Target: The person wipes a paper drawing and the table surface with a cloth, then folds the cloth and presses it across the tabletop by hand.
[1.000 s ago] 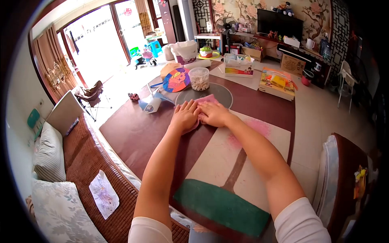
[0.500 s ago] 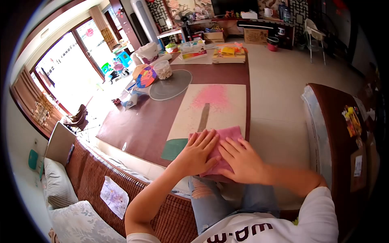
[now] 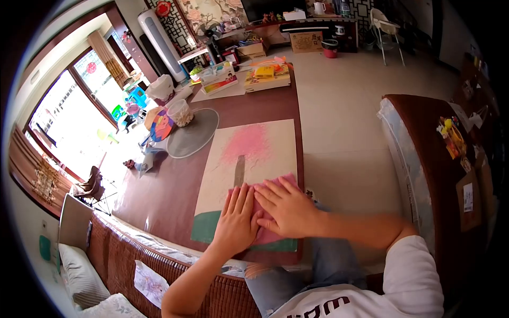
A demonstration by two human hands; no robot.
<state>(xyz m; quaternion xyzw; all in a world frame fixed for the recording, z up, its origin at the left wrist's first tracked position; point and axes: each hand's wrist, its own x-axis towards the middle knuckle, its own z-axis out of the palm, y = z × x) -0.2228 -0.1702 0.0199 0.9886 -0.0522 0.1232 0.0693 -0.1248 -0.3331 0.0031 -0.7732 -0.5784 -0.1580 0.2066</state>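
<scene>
A tall picture (image 3: 283,153) lies on the brown table, with a pink crown (image 3: 246,143), a brown trunk (image 3: 239,170) and a green band (image 3: 205,225) along its near end. Over its lower right part is a folded pink cloth (image 3: 266,237). My left hand (image 3: 237,221) lies flat on the cloth's left side, fingers stretched toward the trunk. Flat on the cloth as well, my right hand (image 3: 286,208) has its fingers extended up and to the left. The hands touch near the thumbs. Part of the cloth is hidden under them.
Left of the picture are a round grey mat (image 3: 193,132), a clear tub of pale pieces (image 3: 180,113) and a colourful fan (image 3: 160,126). Books (image 3: 268,78) are stacked at the table's far end. A brown woven sofa (image 3: 122,249) runs along the left.
Both hands and the cloth have shifted up the picture, away from my lap. More of the green band now shows at the lower right. The whole view has also shifted.
</scene>
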